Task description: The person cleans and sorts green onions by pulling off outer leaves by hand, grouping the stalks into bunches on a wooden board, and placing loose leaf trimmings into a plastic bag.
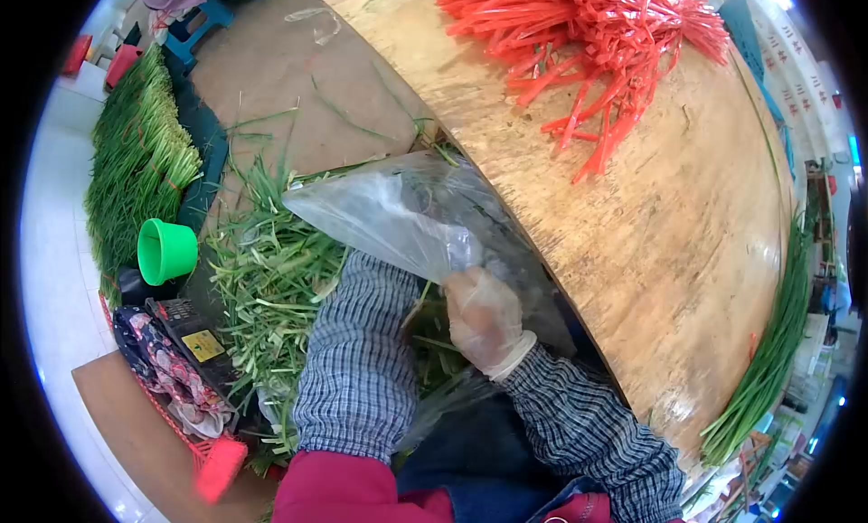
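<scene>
A clear plastic bag is stretched out beside the table edge, over a heap of loose green leaves and stalks. My right hand, in a thin see-through glove, is closed on the gathered edge of this bag. My left arm in its checked sleeve reaches up to the bag. Its hand is hidden behind or inside the plastic, so its fingers do not show. More leaves and stalks lie beneath the bag, between my two arms.
A wooden table bears a pile of red plastic strips and a bundle of long green chives. At left stand stacked chive bundles, a green bucket, a flowered cloth and a blue stool.
</scene>
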`<state>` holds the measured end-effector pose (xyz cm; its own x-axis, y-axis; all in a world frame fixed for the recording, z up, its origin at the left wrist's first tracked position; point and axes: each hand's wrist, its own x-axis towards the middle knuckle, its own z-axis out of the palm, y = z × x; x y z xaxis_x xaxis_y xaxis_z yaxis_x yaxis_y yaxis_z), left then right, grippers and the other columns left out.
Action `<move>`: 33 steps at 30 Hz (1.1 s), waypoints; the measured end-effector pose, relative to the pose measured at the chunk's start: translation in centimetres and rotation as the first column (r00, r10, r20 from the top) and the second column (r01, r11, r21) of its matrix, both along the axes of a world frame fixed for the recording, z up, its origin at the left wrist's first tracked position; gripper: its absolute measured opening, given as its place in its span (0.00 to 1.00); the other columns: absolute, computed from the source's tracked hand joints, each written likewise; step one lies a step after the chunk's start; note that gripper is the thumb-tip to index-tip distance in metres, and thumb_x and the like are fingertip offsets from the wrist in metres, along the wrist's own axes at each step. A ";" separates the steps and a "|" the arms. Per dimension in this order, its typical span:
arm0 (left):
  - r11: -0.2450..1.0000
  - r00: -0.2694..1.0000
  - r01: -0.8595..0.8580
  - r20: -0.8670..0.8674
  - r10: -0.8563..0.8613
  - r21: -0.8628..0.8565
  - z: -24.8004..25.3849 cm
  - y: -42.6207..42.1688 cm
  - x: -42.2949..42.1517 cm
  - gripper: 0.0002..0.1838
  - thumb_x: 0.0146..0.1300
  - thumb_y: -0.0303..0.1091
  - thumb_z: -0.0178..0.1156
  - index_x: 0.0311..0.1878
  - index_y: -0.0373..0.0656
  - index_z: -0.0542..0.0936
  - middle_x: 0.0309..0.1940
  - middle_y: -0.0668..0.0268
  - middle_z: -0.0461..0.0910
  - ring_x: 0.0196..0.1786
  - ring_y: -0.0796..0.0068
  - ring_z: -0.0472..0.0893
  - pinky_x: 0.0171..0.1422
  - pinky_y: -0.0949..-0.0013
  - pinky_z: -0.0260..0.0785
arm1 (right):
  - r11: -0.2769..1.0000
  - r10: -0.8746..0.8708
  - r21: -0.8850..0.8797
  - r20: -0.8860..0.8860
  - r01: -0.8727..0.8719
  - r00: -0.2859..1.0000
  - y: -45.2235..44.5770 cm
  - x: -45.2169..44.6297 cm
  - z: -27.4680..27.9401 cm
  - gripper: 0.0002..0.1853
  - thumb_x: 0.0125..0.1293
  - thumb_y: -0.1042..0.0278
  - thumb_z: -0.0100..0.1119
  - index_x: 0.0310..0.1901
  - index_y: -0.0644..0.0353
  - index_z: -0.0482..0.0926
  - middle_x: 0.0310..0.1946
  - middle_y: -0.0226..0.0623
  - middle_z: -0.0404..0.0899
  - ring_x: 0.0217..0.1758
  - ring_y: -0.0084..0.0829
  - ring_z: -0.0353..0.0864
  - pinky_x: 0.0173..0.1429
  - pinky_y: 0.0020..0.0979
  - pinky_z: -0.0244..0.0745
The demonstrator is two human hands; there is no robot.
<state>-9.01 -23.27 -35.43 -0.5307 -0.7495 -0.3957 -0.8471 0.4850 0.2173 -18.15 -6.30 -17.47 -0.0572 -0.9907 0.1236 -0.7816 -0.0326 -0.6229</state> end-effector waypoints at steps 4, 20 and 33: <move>0.614 0.269 -0.053 -0.581 0.768 0.787 -2.4 0.2 4.0 0.27 0.51 0.43 0.63 0.52 0.38 0.72 0.45 0.53 0.75 0.53 0.58 0.73 0.54 0.58 0.68 | 0.998 -0.022 0.055 -0.240 0.037 0.971 0.1 -0.3 1.8 0.20 0.50 0.72 0.61 0.47 0.63 0.73 0.45 0.44 0.69 0.49 0.42 0.69 0.47 0.40 0.66; 0.984 0.981 0.174 0.090 -0.170 -0.039 2.6 10.9 1.9 0.38 0.49 0.48 0.63 0.65 0.52 0.62 0.63 0.54 0.60 0.63 0.44 0.59 0.57 0.37 0.58 | 0.959 -0.093 -0.227 0.314 0.170 0.945 0.9 -2.7 0.0 0.08 0.49 0.85 0.51 0.32 0.65 0.74 0.25 0.43 0.73 0.25 0.41 0.76 0.27 0.34 0.71; 0.999 0.989 0.042 0.138 -0.044 0.018 -6.4 -4.2 -4.4 0.35 0.53 0.52 0.58 0.63 0.50 0.64 0.63 0.54 0.62 0.64 0.49 0.60 0.60 0.39 0.55 | 0.992 -0.124 0.032 0.219 0.120 0.968 1.0 -5.0 -0.6 0.10 0.51 0.76 0.57 0.36 0.65 0.76 0.30 0.41 0.75 0.32 0.35 0.77 0.34 0.34 0.73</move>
